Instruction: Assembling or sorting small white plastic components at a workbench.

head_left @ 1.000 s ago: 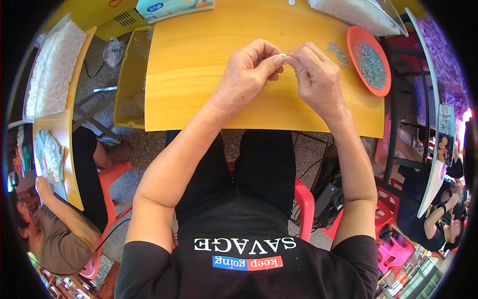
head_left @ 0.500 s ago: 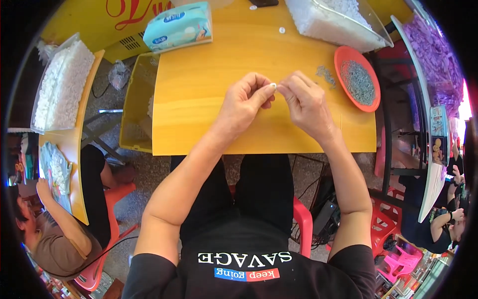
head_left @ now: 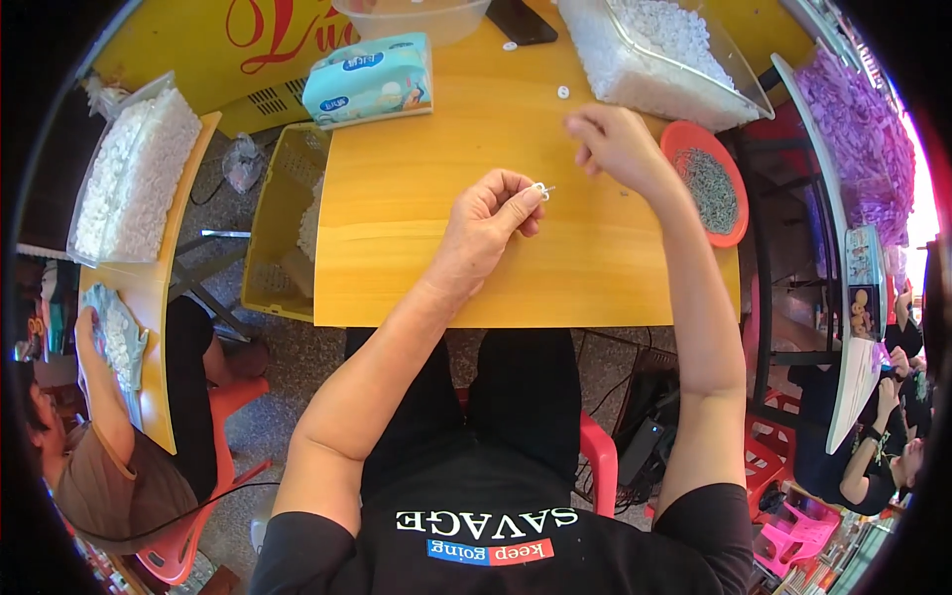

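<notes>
The left hand (head_left: 491,213) rests on the yellow table (head_left: 416,248), its fingers pinched shut on a small white piece with a metal pin (head_left: 541,189) sticking out to the right. The right hand (head_left: 615,144) hovers farther back, fingers loosely curled; whether they hold anything cannot be told. It is just beside the red dish of grey metal bits (head_left: 709,188) and near the clear bin of white pieces (head_left: 659,55). A tissue pack (head_left: 369,77) lies at the far left corner.

Table (head_left: 416,248) orange-yellow, faint wood grain. Round tray (head_left: 736,213) red-orange, filled with grey bits. Tissue pack (head_left: 369,79) pale turquoise with blue patches. Crate (head_left: 273,238) yellow, perforated. Small white piece (head_left: 540,188) pinched. Stool (head_left: 600,461) red.
</notes>
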{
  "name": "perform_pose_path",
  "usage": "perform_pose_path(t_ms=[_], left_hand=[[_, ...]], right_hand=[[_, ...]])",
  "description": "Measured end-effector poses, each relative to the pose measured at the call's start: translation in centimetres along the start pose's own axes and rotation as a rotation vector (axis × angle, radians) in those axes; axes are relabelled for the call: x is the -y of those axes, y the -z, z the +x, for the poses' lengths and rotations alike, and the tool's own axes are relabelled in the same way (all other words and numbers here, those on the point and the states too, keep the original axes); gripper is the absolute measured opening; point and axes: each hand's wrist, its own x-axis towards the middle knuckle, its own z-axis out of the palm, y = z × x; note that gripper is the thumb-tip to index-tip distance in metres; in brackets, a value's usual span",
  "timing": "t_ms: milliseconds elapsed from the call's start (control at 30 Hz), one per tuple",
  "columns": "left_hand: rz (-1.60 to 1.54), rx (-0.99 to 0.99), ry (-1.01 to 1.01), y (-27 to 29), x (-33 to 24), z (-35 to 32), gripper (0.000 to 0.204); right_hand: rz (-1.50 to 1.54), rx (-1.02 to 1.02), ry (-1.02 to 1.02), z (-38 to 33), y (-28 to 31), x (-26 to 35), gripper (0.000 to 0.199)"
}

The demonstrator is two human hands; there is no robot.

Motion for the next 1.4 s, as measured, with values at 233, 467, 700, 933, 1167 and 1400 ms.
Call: perform_pose_path(t_ms=[233,467,700,933,1167,1400], left_hand=[[0.006,0.003,-0.005,-0.2,0.2,0.0,0.013],[0.005,-0.005,-0.008,-0.3,0.2,-0.1,0.014],[-0.006,-0.011,-0.026,-0.2,0.0,0.0,0.014],[-0.011,-0.012,-0.010,-0.2,-0.1,0.0,0.014],[0.074,0.005,-0.029,-0.6,-0.1,-0.2,0.015],[0.108,-0.009,-0.053,-0.6,-0.1,-0.2,0.017]], right_hand=[[-0.837,-0.432,0.128,7.7,-3.7,-2.4,0.017],[-0.482,-0.444,0.383,5.7,-3.9,-3.2,0.017],[0.646,-0.078,0.026,-2.4,-3.1,-1.4,0.024],[1.028,0.010,-0.015,-6.8,-4.7,-1.7,0.024],[1.116,-0.018,0.057,-7.8,-5.3,-1.8,0.025],[1.018,-0.074,0.107,-8.2,-5.2,-1.4,0.025]])
